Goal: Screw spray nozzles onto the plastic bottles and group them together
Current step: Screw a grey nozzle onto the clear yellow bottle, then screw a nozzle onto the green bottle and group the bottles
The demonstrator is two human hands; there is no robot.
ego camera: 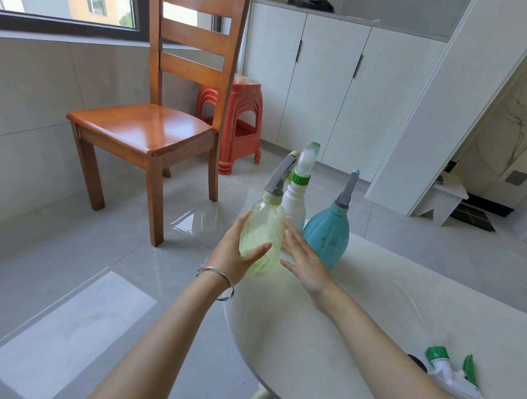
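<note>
Three bottles stand close together at the far edge of the white round table (356,328). The pale yellow-green clear bottle (265,230) carries a grey spray nozzle (280,177). My left hand (237,253) is wrapped around its left side, thumb across the front. My right hand (304,260) is flat with fingers apart, fingertips at the bottle's right side. Behind stands a white bottle (294,206) with a green collar and white nozzle. To the right is a teal bottle (326,237) with a grey nozzle. A loose white-and-green spray nozzle (453,377) lies at the table's near right.
A wooden chair (156,109) stands on the tiled floor to the left, with stacked red plastic stools (236,126) behind it. White cabinets (324,89) line the far wall. A small dark object (417,361) lies next to the loose nozzle.
</note>
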